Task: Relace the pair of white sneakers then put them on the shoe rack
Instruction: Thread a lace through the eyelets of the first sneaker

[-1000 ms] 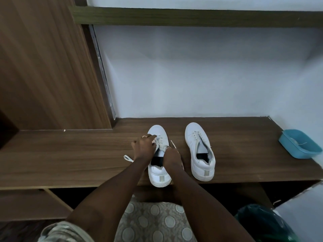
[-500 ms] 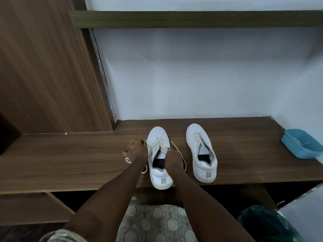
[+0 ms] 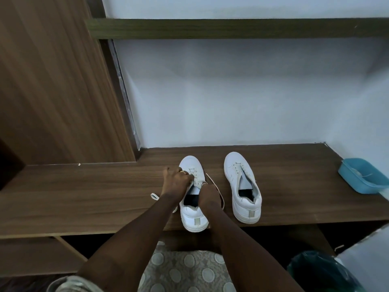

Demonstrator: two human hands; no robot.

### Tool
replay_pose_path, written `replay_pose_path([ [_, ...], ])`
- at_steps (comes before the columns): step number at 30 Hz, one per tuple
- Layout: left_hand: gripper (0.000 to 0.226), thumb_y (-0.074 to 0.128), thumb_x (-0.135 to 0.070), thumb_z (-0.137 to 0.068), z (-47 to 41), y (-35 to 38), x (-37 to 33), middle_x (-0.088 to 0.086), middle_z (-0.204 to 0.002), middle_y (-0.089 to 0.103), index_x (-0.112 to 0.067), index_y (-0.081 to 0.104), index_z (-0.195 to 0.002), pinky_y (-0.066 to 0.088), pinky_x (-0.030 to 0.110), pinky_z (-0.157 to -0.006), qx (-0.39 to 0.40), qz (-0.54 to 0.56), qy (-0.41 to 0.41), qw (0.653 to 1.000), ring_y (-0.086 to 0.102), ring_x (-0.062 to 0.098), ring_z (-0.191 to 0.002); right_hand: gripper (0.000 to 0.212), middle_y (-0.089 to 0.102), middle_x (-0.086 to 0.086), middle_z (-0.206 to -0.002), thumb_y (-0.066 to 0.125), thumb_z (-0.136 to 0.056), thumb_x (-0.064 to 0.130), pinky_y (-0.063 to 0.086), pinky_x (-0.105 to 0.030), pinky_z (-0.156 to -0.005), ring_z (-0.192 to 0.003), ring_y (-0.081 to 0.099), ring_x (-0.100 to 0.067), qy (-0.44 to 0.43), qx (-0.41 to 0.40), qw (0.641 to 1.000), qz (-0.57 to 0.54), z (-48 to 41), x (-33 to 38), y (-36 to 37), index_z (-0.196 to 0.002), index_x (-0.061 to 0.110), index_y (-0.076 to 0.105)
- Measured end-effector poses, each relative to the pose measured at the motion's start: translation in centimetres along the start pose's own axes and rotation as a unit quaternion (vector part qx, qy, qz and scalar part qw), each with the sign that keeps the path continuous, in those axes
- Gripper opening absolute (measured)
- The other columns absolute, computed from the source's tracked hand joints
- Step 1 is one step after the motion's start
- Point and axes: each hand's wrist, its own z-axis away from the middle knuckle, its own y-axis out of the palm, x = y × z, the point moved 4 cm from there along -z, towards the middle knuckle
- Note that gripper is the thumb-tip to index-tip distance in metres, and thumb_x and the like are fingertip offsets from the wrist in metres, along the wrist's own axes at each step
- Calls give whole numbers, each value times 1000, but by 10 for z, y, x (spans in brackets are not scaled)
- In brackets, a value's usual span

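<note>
Two white sneakers stand side by side on the brown wooden shelf (image 3: 294,186), toes toward the wall. My left hand (image 3: 175,183) rests over the left side of the left sneaker (image 3: 192,216) and pinches its white lace (image 3: 194,175) near the eyelets. My right hand (image 3: 207,194) sits on that shoe's right side with fingers curled on the other lace end, which loops out to the right. A loose lace loop (image 3: 155,196) lies on the shelf left of my wrist. The right sneaker (image 3: 242,186) stands untouched, its eyelets bare of lace.
A blue plastic tub (image 3: 357,178) sits at the shelf's far right. A tall wooden panel (image 3: 52,91) rises on the left, a white wall behind. Below the shelf are a patterned mat (image 3: 185,270) and a dark green bag (image 3: 320,272).
My left hand moved back in from the left, from beside the shoe onto its lacing. My right hand stayed at the shoe's right side.
</note>
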Motion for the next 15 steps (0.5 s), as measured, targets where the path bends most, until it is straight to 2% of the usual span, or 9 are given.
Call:
replay_pose_path([
  [3,16,84,-30,-54,1,2,2,-8,-53,62,-30,69,-58,46,48,-74,9,12,-41,999,63,15,-67,32,54,-14,-128,41,-97,8,45,-30,-93,-118,55,-26,2,-2,1000,-3,0,0,0,-127,6,50],
  [5,4,75,-26,-71,2,5,3,-5,-65,68,-29,72,-71,38,54,-85,15,43,-60,997,64,20,-81,32,54,-14,-128,41,-97,7,45,-31,-93,-118,55,-27,2,-2,1000,0,0,-1,-1,-127,6,51],
  [8,20,53,-24,-91,4,4,8,-2,-90,70,-29,70,-99,24,53,-100,35,88,-125,988,55,20,-106,32,53,-14,-129,43,-96,6,45,-30,-94,-119,54,-27,1,3,1000,4,-1,-1,0,-127,6,50],
  [11,26,44,-29,-96,7,7,21,0,-98,67,-32,65,-110,24,49,-100,51,103,-211,971,52,18,-109,32,53,-13,-128,42,-96,5,45,-31,-92,-119,54,-27,7,8,1000,4,-1,0,1,-126,7,50],
  [15,21,46,-29,-94,14,11,38,4,-99,68,-26,66,-101,28,43,-93,33,185,-334,924,52,23,-105,31,52,-14,-128,43,-96,4,45,-30,-92,-118,54,-27,6,8,1000,9,-1,-1,1,-126,7,50],
])
